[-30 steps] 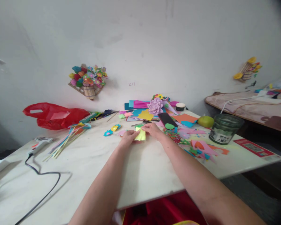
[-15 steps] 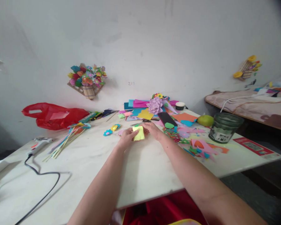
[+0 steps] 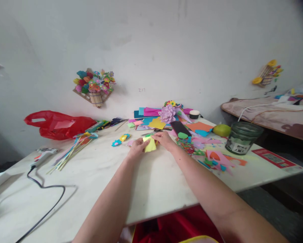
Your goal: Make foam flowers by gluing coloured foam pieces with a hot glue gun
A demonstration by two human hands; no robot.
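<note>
A small yellow piece of felt or foam sheet [image 3: 149, 144] is between my hands, just above the middle of the table. My left hand [image 3: 138, 147] pinches its left edge, thumb on the front face. At its upper right corner, the closed fingertips of my right hand [image 3: 163, 139] grip the same piece. A bit of green shows behind its top edge; I cannot tell what that is. To the left lie a yellow flower [image 3: 124, 137] and a blue flower [image 3: 116, 143] with a pink centre. Scissors [image 3: 161, 130], partly hidden, lie beyond my right hand.
At left, a glue gun [image 3: 43, 156] with its black cord, thin sticks [image 3: 71, 152] and a red plastic bag [image 3: 57, 125]. At right, coloured scraps [image 3: 218, 160], a dark phone [image 3: 179, 130], a green fruit [image 3: 221, 130] and a glass jar [image 3: 243, 137]. A lilac flower [image 3: 167, 114] sits on coloured sheets behind.
The yellow piece has tilted slightly, and more of its top right corner shows. My right fingers have shifted a little and now pinch at that corner. My left hand keeps its hold.
</note>
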